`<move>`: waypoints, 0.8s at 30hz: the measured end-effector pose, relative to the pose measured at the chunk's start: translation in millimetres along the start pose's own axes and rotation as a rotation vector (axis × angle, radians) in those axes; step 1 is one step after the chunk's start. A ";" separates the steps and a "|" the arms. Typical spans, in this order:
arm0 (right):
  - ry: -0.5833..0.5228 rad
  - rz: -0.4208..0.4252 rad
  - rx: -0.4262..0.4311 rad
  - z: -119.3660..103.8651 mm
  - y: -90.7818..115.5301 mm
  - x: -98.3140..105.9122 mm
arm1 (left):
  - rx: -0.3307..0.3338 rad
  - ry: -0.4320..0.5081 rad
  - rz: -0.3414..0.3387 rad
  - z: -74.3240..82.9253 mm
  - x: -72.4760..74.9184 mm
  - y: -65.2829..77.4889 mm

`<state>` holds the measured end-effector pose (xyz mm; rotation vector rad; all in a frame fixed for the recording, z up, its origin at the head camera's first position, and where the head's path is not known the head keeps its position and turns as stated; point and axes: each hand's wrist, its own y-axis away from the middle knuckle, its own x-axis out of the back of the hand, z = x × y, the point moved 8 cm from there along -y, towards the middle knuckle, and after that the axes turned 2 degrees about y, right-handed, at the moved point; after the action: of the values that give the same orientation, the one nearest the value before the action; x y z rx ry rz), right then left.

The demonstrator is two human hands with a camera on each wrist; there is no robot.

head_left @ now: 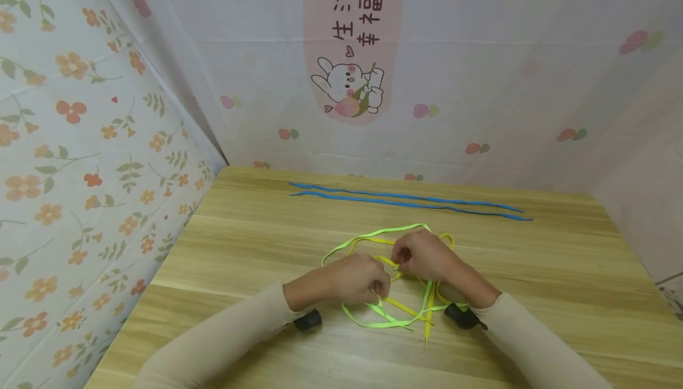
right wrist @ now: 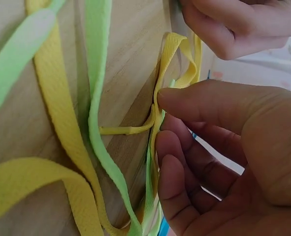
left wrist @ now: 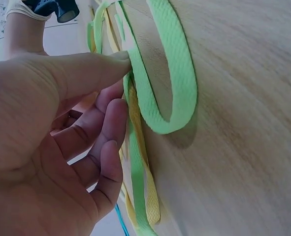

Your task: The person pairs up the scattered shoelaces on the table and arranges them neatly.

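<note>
Green lace [left wrist: 182, 78] is pinched in the left grip [head_left: 358, 277], yellow lace [right wrist: 173, 41] in the right grip [head_left: 427, 257], facing cloth [head_left: 453, 75] reading "幸福".

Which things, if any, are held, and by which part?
The left hand pinches a green lace near a bend; the right hand pinches a yellow lace beside a loop. Whether more is caught cannot be told.

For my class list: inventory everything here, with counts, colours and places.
Table: one, light wood, centre
Blue laces: two, blue, far side of table
Green lace: count unclear, green, looped mid-table
Yellow lace: count unclear, yellow, among the green
Flowered cloth: one, white and orange, left
Rabbit cloth: one, pale and pink, behind
Wrist devices: two, black, one per arm
Sleeves: two, beige, forearms
Left hand: one, pinching green lace
Right hand: one, pinching yellow lace
</note>
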<state>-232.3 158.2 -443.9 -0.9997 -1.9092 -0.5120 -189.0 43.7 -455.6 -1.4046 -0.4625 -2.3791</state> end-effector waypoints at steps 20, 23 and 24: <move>0.113 -0.021 0.009 -5.2 0.6 -8.0 | -0.095 -0.140 -0.066 9.9 -5.3 -2.8; 0.155 -0.005 0.020 -8.4 0.6 -7.4 | -0.089 -0.172 -0.072 9.2 -6.9 -3.4; 0.163 -0.001 0.027 -9.6 0.7 -7.2 | -0.089 -0.180 -0.074 9.5 -6.9 -3.1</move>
<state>-224.7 148.9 -445.2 -0.9119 -1.7676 -0.5503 -179.9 51.4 -457.6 -1.6787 -0.4666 -2.3676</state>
